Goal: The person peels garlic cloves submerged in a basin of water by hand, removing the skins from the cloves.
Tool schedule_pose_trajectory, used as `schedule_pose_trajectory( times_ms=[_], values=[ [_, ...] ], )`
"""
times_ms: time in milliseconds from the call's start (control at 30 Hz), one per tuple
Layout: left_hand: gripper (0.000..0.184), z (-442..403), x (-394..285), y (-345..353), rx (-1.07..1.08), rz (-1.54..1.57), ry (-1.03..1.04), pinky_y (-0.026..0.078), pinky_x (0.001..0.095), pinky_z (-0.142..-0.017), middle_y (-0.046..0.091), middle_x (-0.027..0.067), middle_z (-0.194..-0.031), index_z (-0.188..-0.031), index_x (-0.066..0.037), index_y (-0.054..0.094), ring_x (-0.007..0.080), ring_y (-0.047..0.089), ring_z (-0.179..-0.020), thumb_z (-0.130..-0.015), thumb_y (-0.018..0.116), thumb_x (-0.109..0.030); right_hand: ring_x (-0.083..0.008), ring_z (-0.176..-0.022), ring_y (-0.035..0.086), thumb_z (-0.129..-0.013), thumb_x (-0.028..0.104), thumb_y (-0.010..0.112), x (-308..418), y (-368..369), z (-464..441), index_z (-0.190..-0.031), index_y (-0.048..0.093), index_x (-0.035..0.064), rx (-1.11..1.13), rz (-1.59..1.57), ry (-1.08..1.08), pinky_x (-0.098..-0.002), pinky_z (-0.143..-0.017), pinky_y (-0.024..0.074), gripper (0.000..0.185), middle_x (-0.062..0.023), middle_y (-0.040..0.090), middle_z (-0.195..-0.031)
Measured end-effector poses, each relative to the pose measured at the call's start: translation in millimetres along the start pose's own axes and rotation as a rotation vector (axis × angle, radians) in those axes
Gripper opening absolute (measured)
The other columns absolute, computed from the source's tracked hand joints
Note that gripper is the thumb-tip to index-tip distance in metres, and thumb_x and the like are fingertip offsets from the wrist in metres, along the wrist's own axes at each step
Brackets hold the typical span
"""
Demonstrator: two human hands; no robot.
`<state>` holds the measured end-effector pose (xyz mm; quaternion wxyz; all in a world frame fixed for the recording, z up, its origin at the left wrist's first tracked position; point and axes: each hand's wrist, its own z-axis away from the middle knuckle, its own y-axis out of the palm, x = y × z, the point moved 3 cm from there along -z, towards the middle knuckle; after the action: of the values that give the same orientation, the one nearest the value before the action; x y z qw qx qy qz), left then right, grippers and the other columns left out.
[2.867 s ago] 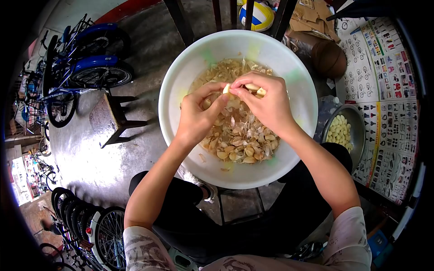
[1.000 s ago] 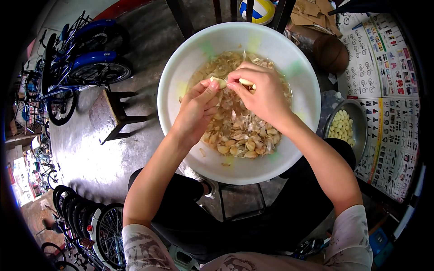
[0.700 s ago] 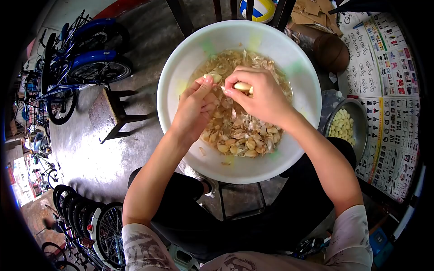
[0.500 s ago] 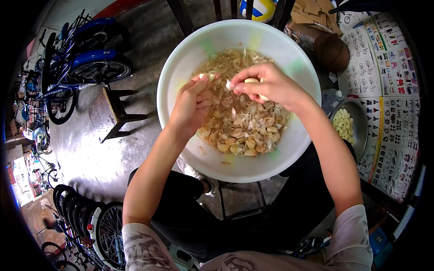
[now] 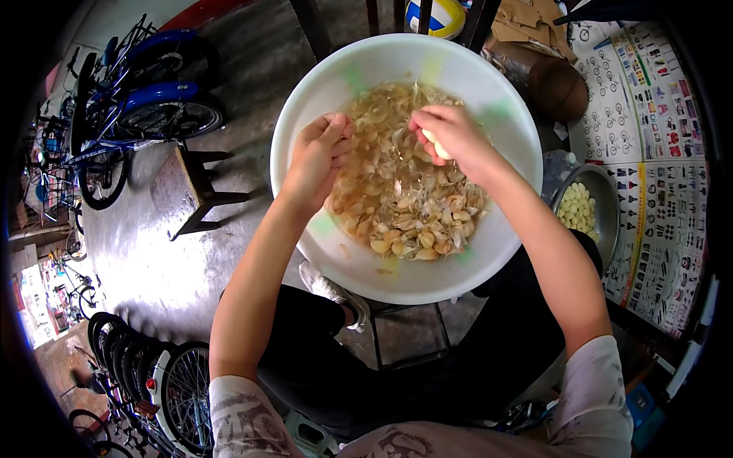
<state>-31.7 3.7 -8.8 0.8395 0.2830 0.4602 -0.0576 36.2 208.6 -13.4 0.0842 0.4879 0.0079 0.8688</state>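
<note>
A large white plastic basin (image 5: 504,84) holds water with floating papery skins and unpeeled garlic cloves (image 5: 412,240). Over its left side, my left hand (image 5: 321,156) has its fingers curled and thumb pressed on the forefinger; whatever is between them is hidden. My right hand (image 5: 456,141) is above the water at the right, closed around pale peeled garlic cloves (image 5: 437,145) that show partly under the fingers. Off to the right, a metal bowl (image 5: 609,210) contains several peeled garlic cloves (image 5: 577,206).
A small wooden stool (image 5: 179,187) stands at the left, with blue-fendered bicycles (image 5: 156,99) behind it and more bicycle wheels (image 5: 183,389) below. A volleyball (image 5: 439,17), a brown ball (image 5: 559,88) and cardboard (image 5: 531,27) lie beyond the basin. Printed sheets (image 5: 664,168) cover the right side.
My hands have moved apart a little; the right has shifted slightly right. The clove that showed at my left fingertips is no longer visible. The basin has shifted slightly in view.
</note>
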Motion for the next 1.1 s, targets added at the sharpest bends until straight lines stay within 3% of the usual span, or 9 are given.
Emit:
schedule_pose_trajectory(
  times_ms=[133, 200, 267, 300, 500, 633, 733, 967, 1100],
  values=[
    [0.014, 6, -11, 10, -0.053, -0.161, 0.044, 0.024, 0.019, -0.051, 0.044, -0.0033, -0.078, -0.098, -0.004, 0.052, 0.0028, 0.03, -0.058, -0.101, 0.048, -0.018, -0.0072, -0.052, 0.049, -0.095, 0.02, 0.059, -17, 8, -3, -0.089, 0.064, 0.0004, -0.001, -0.095, 0.168, -0.0224, -0.046, 0.0404, 0.021, -0.0005, 0.055, -0.066],
    [0.013, 8, -14, 8, -0.121, -0.17, 0.021, 0.024, 0.0196, -0.051, 0.044, -0.0033, -0.076, -0.093, -0.005, 0.054, 0.0031, 0.031, -0.058, -0.096, 0.048, -0.015, -0.0142, -0.061, 0.059, -0.09, 0.016, 0.064, -29, 7, -8, -0.102, 0.068, 0.0006, 0.062, 0.252, 0.091, -0.0271, -0.049, 0.0462, 0.02, -0.0049, 0.062, -0.074],
    [0.013, 4, -13, 6, -0.121, -0.173, 0.044, 0.024, 0.02, -0.05, 0.043, -0.0036, -0.075, -0.091, -0.005, 0.054, 0.0032, 0.031, -0.057, -0.094, 0.047, -0.016, -0.0247, -0.071, 0.067, -0.084, 0.013, 0.069, -26, 12, -2, -0.108, 0.069, 0.004, -0.176, 1.113, -0.443, -0.0362, -0.06, 0.0534, 0.026, -0.0102, 0.066, -0.078],
    [0.014, 3, -13, 5, -0.117, -0.179, 0.066, 0.024, 0.0204, -0.05, 0.043, -0.0039, -0.074, -0.089, -0.005, 0.055, 0.0034, 0.031, -0.057, -0.092, 0.047, -0.016, -0.0292, -0.084, 0.069, -0.081, 0.009, 0.069, -28, 13, -1, -0.111, 0.068, 0.0075, -0.146, 1.112, -0.411, -0.0428, -0.07, 0.055, 0.03, -0.0141, 0.067, -0.088],
    [0.014, 4, -8, 5, -0.127, -0.281, 0.013, 0.024, 0.0204, -0.05, 0.043, -0.0043, -0.073, -0.087, -0.006, 0.055, 0.0031, 0.032, -0.056, -0.092, 0.048, -0.017, -0.0311, -0.087, 0.067, -0.081, 0.006, 0.066, -39, 26, -6, -0.112, 0.068, 0.0068, -0.164, 1.486, -0.406, -0.0433, -0.074, 0.0548, 0.031, -0.0147, 0.065, -0.095],
    [0.014, 6, -8, 5, -0.123, -0.31, 0.0, 0.025, 0.0202, -0.05, 0.043, -0.0046, -0.073, -0.088, -0.006, 0.055, 0.003, 0.032, -0.057, -0.092, 0.049, -0.017, -0.0326, -0.085, 0.067, -0.081, 0.008, 0.066, -37, 25, -10, -0.107, 0.069, 0.0036, -0.182, 1.434, -0.307, -0.0439, -0.077, 0.0543, 0.027, -0.0143, 0.065, -0.093],
    [0.014, 5, -7, 1, -0.1, -0.302, -0.008, 0.025, 0.0205, -0.051, 0.046, -0.0042, -0.075, -0.089, -0.005, 0.057, 0.0032, 0.032, -0.057, -0.091, 0.05, -0.016, -0.0322, -0.083, 0.069, -0.076, 0.006, 0.068, -24, 24, -4, -0.09, 0.07, -0.0026, -0.165, 1.142, -0.519, -0.0429, -0.073, 0.0547, 0.017, -0.0189, 0.068, -0.09],
    [0.018, 4, -7, 6, -0.041, -0.713, 0.22, 0.04, 0.0256, -0.062, 0.059, 0.0044, -0.08, -0.092, 0.0, 0.065, 0.0105, 0.051, -0.068, -0.09, 0.054, -0.014, -0.0206, -0.09, 0.071, -0.078, 0.014, 0.072, 7, 23, 7, -0.1, 0.071, -0.0024, -0.062, 0.387, -0.102, -0.0306, -0.082, 0.0531, 0.028, -0.0132, 0.074, -0.096],
    [0.027, 12, -12, 26, 0.001, -0.967, 0.278, 0.051, 0.032, -0.07, 0.07, 0.0158, -0.091, -0.1, 0.001, 0.07, 0.0193, 0.065, -0.076, -0.087, 0.07, -0.023, -0.0102, -0.08, 0.065, -0.084, 0.01, 0.07, 13, 25, 13, -0.108, 0.069, 0.0023, -0.073, 0.481, -0.444, -0.0243, -0.072, 0.0511, 0.025, -0.0035, 0.07, -0.087]
  ],
)
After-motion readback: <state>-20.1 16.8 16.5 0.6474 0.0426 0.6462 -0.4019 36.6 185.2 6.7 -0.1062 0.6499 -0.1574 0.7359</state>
